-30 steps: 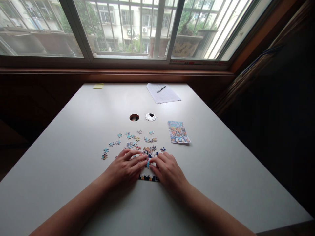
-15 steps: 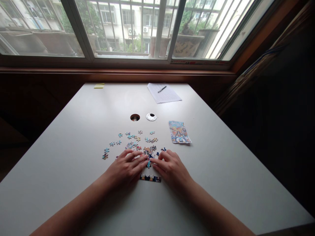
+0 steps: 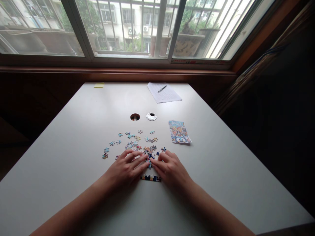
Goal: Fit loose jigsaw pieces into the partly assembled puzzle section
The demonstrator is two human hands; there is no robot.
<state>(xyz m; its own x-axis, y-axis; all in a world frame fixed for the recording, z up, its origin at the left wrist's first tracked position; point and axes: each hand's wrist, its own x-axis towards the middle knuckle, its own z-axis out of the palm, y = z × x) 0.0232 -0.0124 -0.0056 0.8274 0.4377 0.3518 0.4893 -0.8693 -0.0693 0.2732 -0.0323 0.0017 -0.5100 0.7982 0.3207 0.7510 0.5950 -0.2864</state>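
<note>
Both hands lie flat, palm down, on the white table (image 3: 73, 137), fingers stretched forward and meeting at the tips. The left hand (image 3: 125, 168) and the right hand (image 3: 171, 170) press together on a small blue puzzle piece (image 3: 149, 164), which sits right at the point where the fingertips come together, at about 12 o'clock from the gap between the two hands. Whether either hand actually pinches the piece or only pushes on it from above is too small to tell; neither hand is clenched.

Just at 6 o'clock from that piece, between the two palms, lies a short joined strip of puzzle (image 3: 150, 178), dark with orange and white marks, its ends tucked under the hands.

The loose pieces (image 3: 134, 141) spread out at 12 and 11 o'clock from the fingertips, near them. At 1 o'clock from the right hand, apart from it, lies the printed puzzle picture (image 3: 179, 131). Farther up the table are a round hole (image 3: 135, 117) and a metal cap (image 3: 151, 116) beside it, then a sheet of paper (image 3: 164, 93) with a pen (image 3: 161, 88) on it.
</note>
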